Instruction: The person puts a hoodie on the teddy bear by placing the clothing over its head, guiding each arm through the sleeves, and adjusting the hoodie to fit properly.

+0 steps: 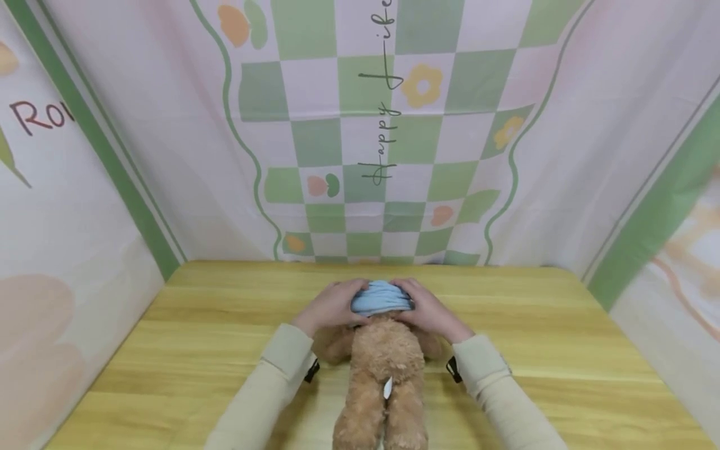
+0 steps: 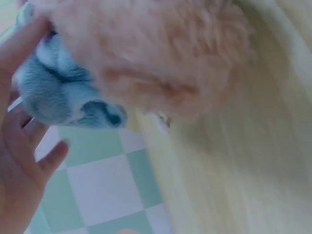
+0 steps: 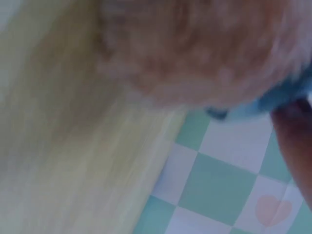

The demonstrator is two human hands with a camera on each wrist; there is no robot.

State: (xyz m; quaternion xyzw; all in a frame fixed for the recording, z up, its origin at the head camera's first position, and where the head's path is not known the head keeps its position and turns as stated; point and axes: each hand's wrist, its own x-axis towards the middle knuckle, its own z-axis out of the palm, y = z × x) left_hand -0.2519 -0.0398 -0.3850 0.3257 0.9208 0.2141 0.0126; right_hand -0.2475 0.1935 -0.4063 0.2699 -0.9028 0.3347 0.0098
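- Working the blue cloth evenly from both sides should keep it level.
- Left hand and right hand grip it, fingers partly curled round opposite sides.
- Plush toy sits midway between the counter's side edges, head toward the far edge; gentle pressure should avoid twisting it.

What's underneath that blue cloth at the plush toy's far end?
The plush toy shows brown fur at the near edge of the blue cloth. Whatever lies beneath the cloth itself is covered, so I can't tell.
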